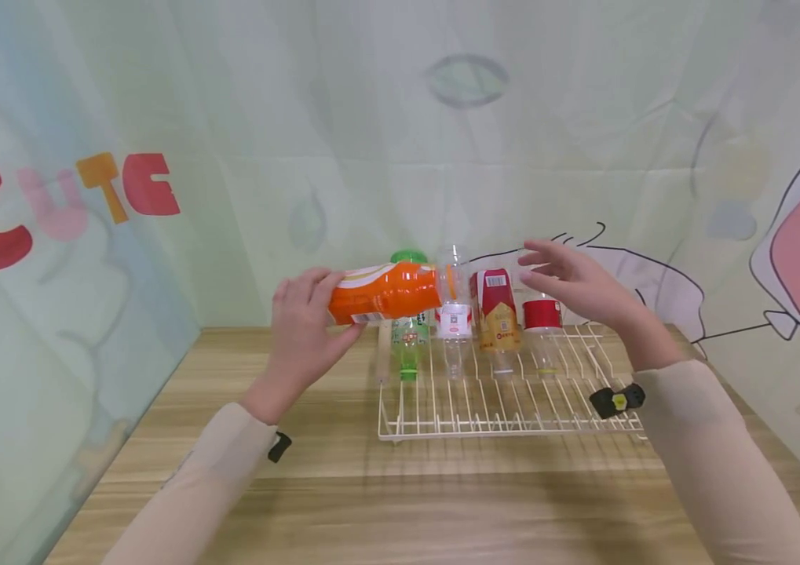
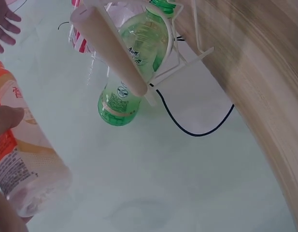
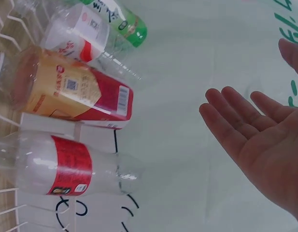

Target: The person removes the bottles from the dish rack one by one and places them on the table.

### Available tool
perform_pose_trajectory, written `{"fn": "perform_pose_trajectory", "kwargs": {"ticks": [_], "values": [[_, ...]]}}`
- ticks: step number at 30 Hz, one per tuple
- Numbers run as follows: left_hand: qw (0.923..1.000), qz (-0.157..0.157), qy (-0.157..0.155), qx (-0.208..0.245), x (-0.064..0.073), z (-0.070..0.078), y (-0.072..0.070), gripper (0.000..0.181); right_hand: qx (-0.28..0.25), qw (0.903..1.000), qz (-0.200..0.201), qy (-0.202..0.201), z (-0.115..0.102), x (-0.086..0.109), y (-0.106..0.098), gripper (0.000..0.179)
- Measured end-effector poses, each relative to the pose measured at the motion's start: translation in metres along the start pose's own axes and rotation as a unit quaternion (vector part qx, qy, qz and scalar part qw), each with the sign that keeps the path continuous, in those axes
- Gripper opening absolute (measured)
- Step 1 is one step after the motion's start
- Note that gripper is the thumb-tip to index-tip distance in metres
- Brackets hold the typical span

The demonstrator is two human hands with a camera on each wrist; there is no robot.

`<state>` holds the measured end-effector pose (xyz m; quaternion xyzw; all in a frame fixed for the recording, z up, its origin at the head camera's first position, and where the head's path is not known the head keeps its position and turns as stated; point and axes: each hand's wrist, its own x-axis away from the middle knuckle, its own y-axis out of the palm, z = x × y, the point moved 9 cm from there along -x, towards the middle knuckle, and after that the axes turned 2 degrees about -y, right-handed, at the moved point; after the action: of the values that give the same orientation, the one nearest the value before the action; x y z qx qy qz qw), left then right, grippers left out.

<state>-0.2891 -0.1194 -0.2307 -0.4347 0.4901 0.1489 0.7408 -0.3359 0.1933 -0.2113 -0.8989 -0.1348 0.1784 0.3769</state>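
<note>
My left hand (image 1: 301, 333) grips a plastic bottle with an orange label (image 1: 392, 292), held on its side, neck end to the right, in front of the rack's left bottles. In the left wrist view the thumb (image 2: 6, 118) lies across that label. My right hand (image 1: 579, 286) is raised beside the rack's right bottles, holding nothing, fingers extended. Neck down in the white wire rack (image 1: 484, 430) lean a green bottle (image 1: 409, 369), a clear bottle with a white label (image 1: 453, 322), a red-and-gold bottle (image 1: 497, 314) and a clear bottle with a red label (image 1: 542, 314).
The rack sits on a wood-grain table (image 1: 315, 502), towards its back edge. Behind and at both sides hangs a pale printed curtain (image 1: 343, 102). A light-coloured rod (image 2: 110, 50) shows at the rack's left end in the left wrist view.
</note>
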Motion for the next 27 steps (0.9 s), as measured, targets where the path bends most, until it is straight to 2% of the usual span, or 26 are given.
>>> {"fn": "perform_pose_trajectory", "kwargs": {"ticks": [8,18,21,27], "values": [[0.9987,0.003,-0.049,0.014,0.002,-0.019,0.004,0.061,0.002,0.9984,0.032,0.047,0.031,0.001,-0.009,0.069],[0.9954,-0.01,-0.092,0.024,0.006,-0.04,0.012,0.06,0.008,0.9958,0.029,0.086,0.064,0.002,-0.011,0.073],[0.9911,-0.022,-0.125,0.039,0.01,-0.049,0.017,0.06,0.012,0.9948,0.024,0.098,0.073,0.002,-0.01,0.073],[0.978,-0.046,-0.19,0.073,0.018,-0.064,0.026,0.064,0.017,0.992,0.014,0.124,0.093,0.003,-0.008,0.077]]}}
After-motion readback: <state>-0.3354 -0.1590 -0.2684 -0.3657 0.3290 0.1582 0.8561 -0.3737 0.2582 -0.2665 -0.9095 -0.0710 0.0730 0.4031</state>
